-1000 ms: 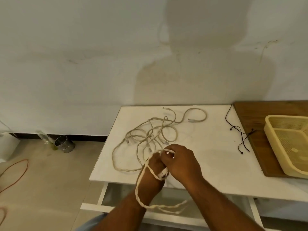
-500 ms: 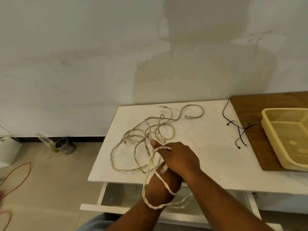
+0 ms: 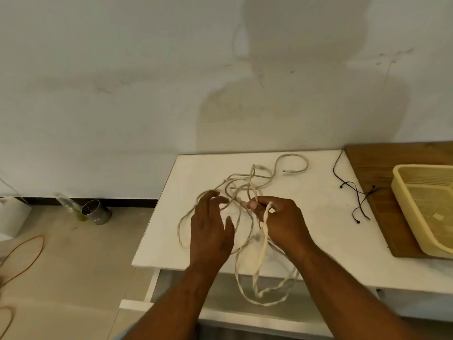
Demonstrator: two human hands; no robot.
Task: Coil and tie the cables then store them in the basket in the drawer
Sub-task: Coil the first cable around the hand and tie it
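Pinching the beige cable [image 3: 263, 231], right hand [image 3: 282, 222] curls; left hand [image 3: 210, 231] spreads.

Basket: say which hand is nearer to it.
Right. The right hand, gripping the cable, is left of the basket; the left hand, fingers spread, is farther left, beyond the right one.

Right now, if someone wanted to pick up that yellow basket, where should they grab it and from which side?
Probably the long left rim of the basket, reached from the left across the white table. That edge faces the person and shows a broad lip that fingers could hook under. Its right side is out of view.
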